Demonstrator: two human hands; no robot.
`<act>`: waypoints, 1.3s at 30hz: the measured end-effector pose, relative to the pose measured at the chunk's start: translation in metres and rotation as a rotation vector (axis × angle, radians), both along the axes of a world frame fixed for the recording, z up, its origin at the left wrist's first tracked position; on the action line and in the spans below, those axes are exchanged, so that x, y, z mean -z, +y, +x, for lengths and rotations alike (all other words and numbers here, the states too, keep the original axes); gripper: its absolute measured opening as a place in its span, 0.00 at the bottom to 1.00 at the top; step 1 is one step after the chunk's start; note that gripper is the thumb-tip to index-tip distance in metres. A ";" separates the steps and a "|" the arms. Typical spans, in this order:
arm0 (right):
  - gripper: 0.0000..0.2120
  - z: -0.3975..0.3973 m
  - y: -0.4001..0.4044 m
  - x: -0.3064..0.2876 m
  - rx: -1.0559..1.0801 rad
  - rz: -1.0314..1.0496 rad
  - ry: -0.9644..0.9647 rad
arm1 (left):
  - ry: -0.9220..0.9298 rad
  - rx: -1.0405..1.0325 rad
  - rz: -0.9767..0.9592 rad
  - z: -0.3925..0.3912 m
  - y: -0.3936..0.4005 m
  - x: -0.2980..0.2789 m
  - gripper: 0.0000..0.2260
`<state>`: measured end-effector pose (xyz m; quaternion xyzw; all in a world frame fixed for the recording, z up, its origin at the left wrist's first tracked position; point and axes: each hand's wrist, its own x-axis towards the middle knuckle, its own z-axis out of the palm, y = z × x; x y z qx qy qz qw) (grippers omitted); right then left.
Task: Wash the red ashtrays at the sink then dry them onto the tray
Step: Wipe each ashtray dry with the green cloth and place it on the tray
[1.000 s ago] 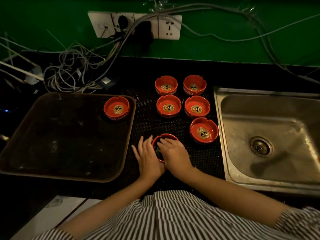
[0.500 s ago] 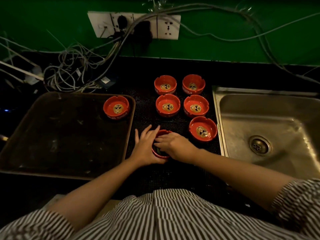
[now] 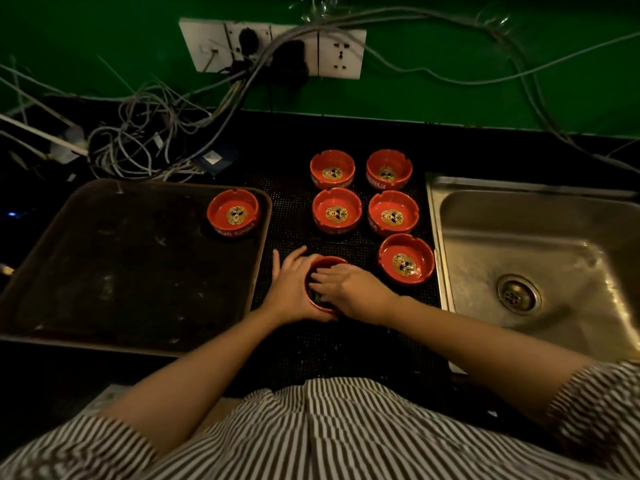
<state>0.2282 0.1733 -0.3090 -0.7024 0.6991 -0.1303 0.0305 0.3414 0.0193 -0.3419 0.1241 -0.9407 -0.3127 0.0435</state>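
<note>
One red ashtray (image 3: 328,262) stands on the black mat in front of me. My left hand (image 3: 292,289) grips its left side, thumb round the near wall. My right hand (image 3: 351,289) lies over its bowl, with the fingers bent down onto a dark green cloth (image 3: 317,298) inside; most of the bowl is hidden. Several more red ashtrays with gold skull prints stand on the mat behind it, the nearest one (image 3: 406,258) just to its right. Another ashtray (image 3: 233,214) sits in the far right corner of the dark tray (image 3: 121,271).
A steel sink (image 3: 526,233) with a drain (image 3: 518,294) lies to the right of the mat. Tangled cables (image 3: 138,140) and a wall socket strip (image 3: 273,46) fill the back left, against the green wall. The counter's front edge is close to my body.
The held ashtray and both hands have shifted a little away from my body. My right hand has turned flatter across the bowl, fingers now pointing left.
</note>
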 end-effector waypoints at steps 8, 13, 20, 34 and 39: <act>0.17 0.040 -0.007 0.015 0.408 -0.053 0.015 | 0.037 -0.195 -0.037 0.013 0.038 0.009 0.48; 0.16 0.050 -0.010 0.021 0.506 -0.056 0.074 | 0.097 -0.408 -0.022 0.006 0.053 0.012 0.27; 0.21 -0.009 0.008 -0.006 -0.025 0.172 0.042 | -0.022 0.147 0.051 -0.014 -0.006 0.002 0.54; 0.24 0.033 -0.002 0.018 0.400 0.047 0.121 | 0.085 -0.306 0.022 -0.005 0.043 0.010 0.33; 0.21 0.000 0.012 0.009 0.054 0.042 0.129 | -0.057 0.121 0.066 -0.019 -0.001 -0.003 0.54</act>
